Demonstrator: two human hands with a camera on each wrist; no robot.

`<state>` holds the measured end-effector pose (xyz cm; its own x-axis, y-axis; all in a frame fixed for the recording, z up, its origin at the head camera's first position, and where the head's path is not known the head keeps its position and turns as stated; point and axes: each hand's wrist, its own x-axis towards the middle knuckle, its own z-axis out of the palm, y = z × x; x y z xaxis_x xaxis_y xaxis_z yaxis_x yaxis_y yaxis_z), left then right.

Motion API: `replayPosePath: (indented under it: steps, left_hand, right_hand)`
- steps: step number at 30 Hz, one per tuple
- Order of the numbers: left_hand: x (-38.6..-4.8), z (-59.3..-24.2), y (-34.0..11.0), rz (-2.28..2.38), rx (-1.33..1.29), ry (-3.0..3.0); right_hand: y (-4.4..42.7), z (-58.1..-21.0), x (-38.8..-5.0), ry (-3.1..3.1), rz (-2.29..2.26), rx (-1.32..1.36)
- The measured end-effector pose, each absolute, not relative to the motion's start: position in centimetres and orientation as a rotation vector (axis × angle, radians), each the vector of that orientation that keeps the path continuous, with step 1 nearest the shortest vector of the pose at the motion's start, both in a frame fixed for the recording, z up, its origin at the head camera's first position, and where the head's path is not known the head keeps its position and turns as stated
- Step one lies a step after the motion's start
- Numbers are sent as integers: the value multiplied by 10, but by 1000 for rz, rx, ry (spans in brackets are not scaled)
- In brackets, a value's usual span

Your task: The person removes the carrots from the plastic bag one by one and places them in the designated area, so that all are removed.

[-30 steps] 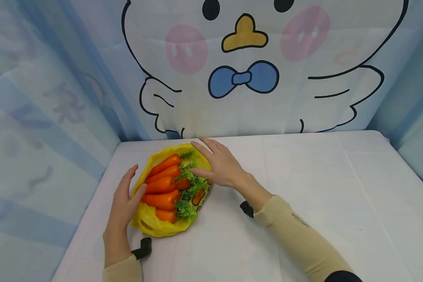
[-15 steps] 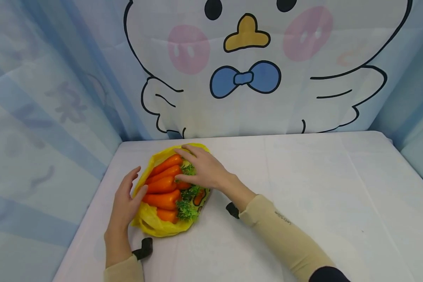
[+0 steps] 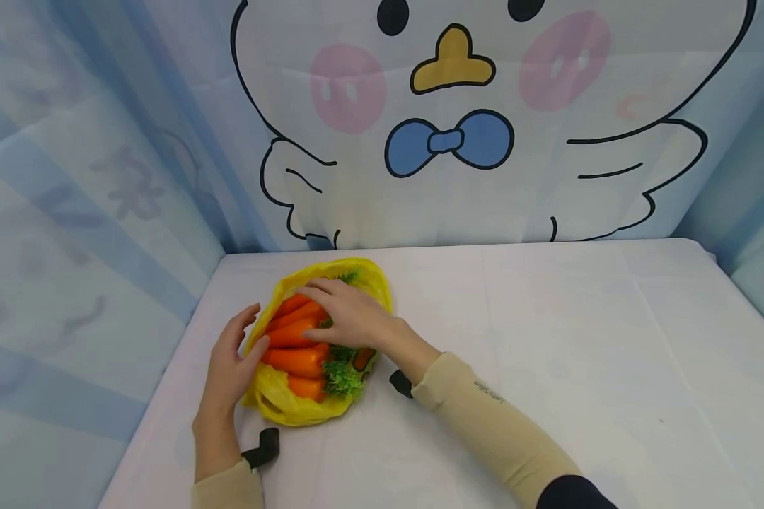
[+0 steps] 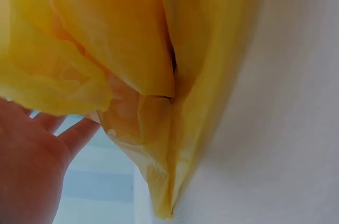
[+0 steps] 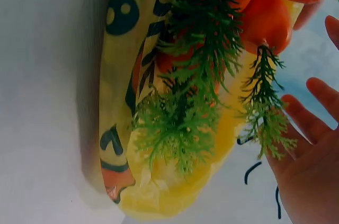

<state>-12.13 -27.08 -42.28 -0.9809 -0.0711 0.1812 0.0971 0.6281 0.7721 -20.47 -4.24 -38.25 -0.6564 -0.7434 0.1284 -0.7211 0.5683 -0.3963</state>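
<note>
"First entry?"
"Carrots (image 3: 296, 362): orange, glossy, at least five showing. Leafy tops (image 3: 344, 380) lie toward my right, tips toward my left. Location: inside a yellow plastic bag (image 3: 286, 411), its mouth gaping around them."
"Recent alteration?"
"One. My right grip (image 3: 350, 311) has travelled leftward from the bag's right rim and now lies over the carrots and part of their tops. My judgement: the carrots are now within its reach, but none is secured."
"Condition of that grip?"
"Fingers and thumb well apart, lightly bent, nothing clamped between them. Contact with the carrots beneath: cannot tell."
"The left?"
"Left grip (image 3: 229, 367): thumb and fingers likewise apart, at the bag's left side, thumb tip by the rim. Place much the same as a second ago. The bag hides some fingers in the left wrist view, so touch is unconfirmed."
"Surroundings?"
"One white-covered table (image 3: 547, 353), bag on its left part. Two beige sleeves (image 3: 496, 424). Behind: one printed backdrop, blue bow tie (image 3: 446, 141) included."
</note>
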Motion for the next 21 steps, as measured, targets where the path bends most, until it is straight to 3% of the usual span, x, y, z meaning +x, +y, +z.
replayPosePath:
  steps: [21]
  left_hand:
    - [-120, -423, -268, -1349, 3, -2621]
  right_hand:
    - [-73, -385, -201, 2647, -459, -1282]
